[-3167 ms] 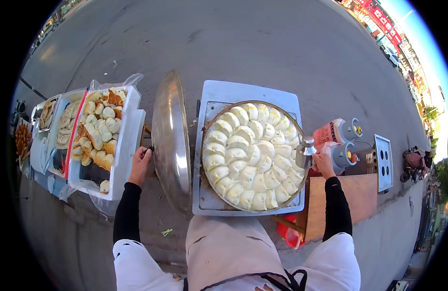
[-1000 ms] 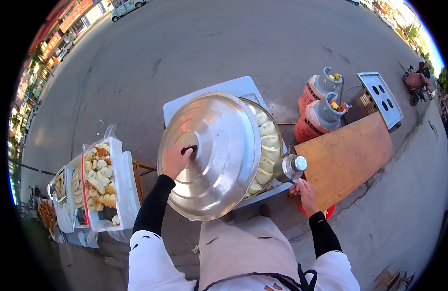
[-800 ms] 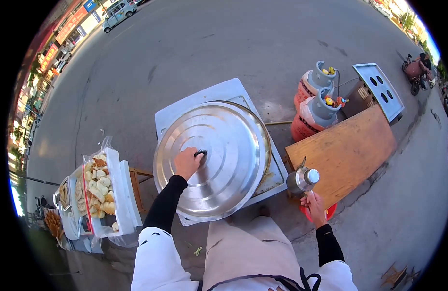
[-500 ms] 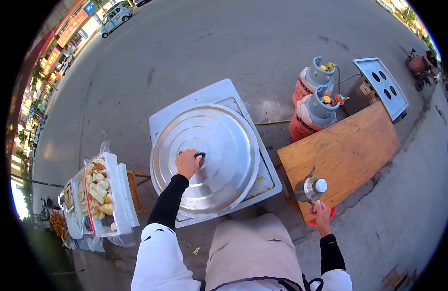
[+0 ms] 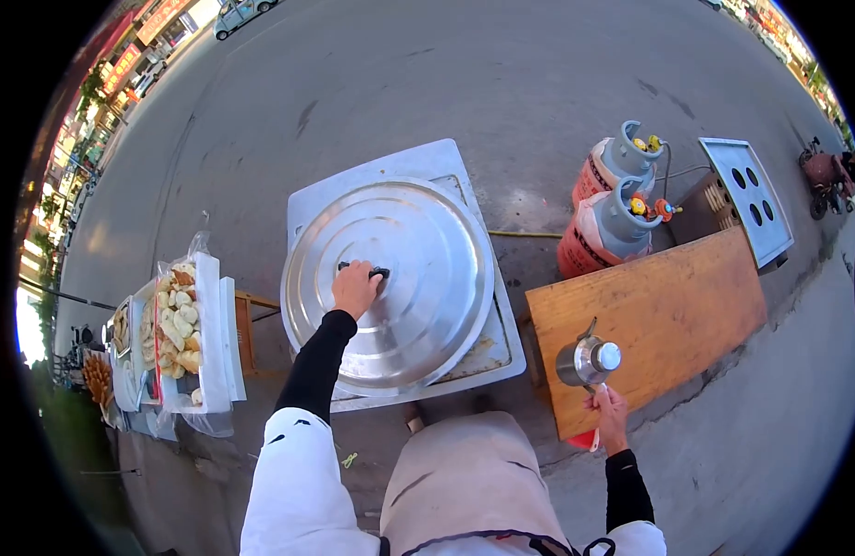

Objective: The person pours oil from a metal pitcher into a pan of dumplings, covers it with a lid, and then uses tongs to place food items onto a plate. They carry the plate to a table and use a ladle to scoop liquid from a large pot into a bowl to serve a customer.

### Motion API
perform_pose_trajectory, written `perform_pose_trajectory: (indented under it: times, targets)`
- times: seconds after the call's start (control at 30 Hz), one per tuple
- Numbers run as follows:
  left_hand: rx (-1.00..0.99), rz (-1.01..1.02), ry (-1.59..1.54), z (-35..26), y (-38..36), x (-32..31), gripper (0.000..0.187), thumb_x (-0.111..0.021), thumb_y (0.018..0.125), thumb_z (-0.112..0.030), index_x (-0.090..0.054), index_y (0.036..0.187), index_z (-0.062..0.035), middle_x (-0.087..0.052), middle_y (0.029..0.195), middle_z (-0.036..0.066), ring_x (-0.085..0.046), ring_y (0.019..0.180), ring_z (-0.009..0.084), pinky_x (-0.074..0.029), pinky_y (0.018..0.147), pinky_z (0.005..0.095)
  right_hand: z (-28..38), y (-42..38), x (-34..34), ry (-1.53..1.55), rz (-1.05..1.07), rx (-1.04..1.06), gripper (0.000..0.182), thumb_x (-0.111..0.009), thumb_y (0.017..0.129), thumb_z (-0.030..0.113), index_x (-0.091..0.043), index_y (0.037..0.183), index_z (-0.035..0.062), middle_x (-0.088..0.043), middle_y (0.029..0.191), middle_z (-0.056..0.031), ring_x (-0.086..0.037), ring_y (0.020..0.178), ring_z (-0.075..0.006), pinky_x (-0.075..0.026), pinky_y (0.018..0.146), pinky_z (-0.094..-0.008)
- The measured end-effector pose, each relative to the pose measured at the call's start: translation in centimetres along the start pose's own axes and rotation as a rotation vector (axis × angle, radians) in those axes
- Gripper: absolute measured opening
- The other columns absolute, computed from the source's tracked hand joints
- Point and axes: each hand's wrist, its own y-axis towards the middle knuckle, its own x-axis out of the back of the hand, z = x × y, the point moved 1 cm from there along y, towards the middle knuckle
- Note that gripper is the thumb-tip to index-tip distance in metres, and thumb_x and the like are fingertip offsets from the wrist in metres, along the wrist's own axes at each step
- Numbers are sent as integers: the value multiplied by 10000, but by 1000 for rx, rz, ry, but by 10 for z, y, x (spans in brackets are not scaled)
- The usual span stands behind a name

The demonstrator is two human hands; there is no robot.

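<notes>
My left hand is closed around the black handle of a large round metal lid. The lid lies on a pale, square-cornered metal stand straight in front of me. Off to the right, my right hand grips a small stainless steel kettle by its handle. The kettle's thin spout points away from me, and its body overlaps the near end of a wooden bench. What lies under the lid is hidden.
Two gas cylinders stand behind the bench, beside a metal panel with dark round holes. A yellow hose runs toward the stand. On the left, a white foam box holds pieces of bread. Something red shows below the bench.
My view has shifted slightly, so the stand and bread box appear a little higher. Both hands keep their hold on the lid handle and the kettle.
</notes>
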Motion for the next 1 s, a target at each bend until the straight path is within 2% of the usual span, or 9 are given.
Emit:
perform_pose_trajectory:
  times: [0.13, 0.23, 0.37, 0.57, 0.63, 0.67, 0.83, 0.87, 1.0]
  targets:
    - [65, -35, -11, -2, -5, -9, 212, -646, 804, -285, -594, 838, -82, -583, 904, 114, -588, 860, 323, -479, 713, 447, 8, 2, 2, -75, 25, 46, 346, -467, 976, 279, -486, 694, 81, -605, 725, -57, -538, 616, -89, -420, 583, -221]
    - [150, -29, -113, -13, -14, 1, 379, -692, 763, -275, -517, 1015, -52, -511, 1051, 127, -580, 914, 324, -488, 735, 436, 16, 7, -1, -83, 72, 72, 353, -466, 975, 292, -462, 688, 87, -604, 723, -64, -534, 620, -94, -416, 588, -230]
    - [159, -321, -402, -19, -46, 20, 402, -691, 757, -152, -490, 1098, -83, -456, 1100, 128, -583, 920, 329, -491, 734, 413, 35, 18, -13, -84, 167, 99, 377, -463, 977, 289, -442, 666, 76, -591, 721, -71, -537, 654, -103, -417, 615, -242]
    - [368, -493, -599, -3, -241, 15, 356, -624, 804, -101, -472, 1126, -94, -428, 1157, 119, -564, 900, 303, -482, 752, 380, 72, 44, -103, -280, 388, 304, 360, -461, 971, 268, -451, 676, 62, -596, 725, -81, -534, 645, -111, -418, 610, -251]
    - [642, -383, -610, 4, -351, -9, 317, -607, 810, -84, -480, 1101, -92, -419, 1148, 132, -571, 842, 293, -473, 769, 389, 80, 40, -149, -344, 496, 385, 354, -460, 970, 260, -454, 680, 57, -598, 726, -84, -533, 643, -114, -418, 608, -254]
    - [839, -332, -664, 1, -412, -17, 303, -613, 795, -99, -486, 1070, -94, -435, 1147, 143, -555, 932, 357, -473, 803, 424, 82, 35, -173, -366, 553, 425, 351, -459, 969, 257, -455, 681, 55, -599, 727, -86, -532, 641, -115, -418, 607, -256]
    - [1573, -187, -420, -46, -732, -108, 335, -671, 731, -135, -527, 1024, -61, -448, 1123, 231, -543, 940, 424, -479, 822, 462, 63, -22, -301, -454, 863, 491, 359, -463, 972, 255, -449, 675, 54, -600, 748, -88, -530, 663, -116, -417, 636, -256]
    - [1796, -164, -475, -64, -773, -91, 329, -665, 736, -135, -539, 1029, -58, -468, 1107, 209, -534, 959, 422, -475, 837, 454, 51, -40, -331, -474, 967, 455, 375, -467, 977, 265, -438, 664, 60, -599, 767, -85, -530, 689, -114, -415, 667, -252]
    - [2124, -276, -491, -135, -897, -79, 301, -650, 743, -122, -557, 1023, -63, -487, 1084, 189, -512, 997, 415, -457, 862, 444, -14, -154, -430, -469, 1300, 294, 357, -473, 976, 264, -457, 673, 75, -628, 833, -93, -555, 720, -116, -424, 686, -247]
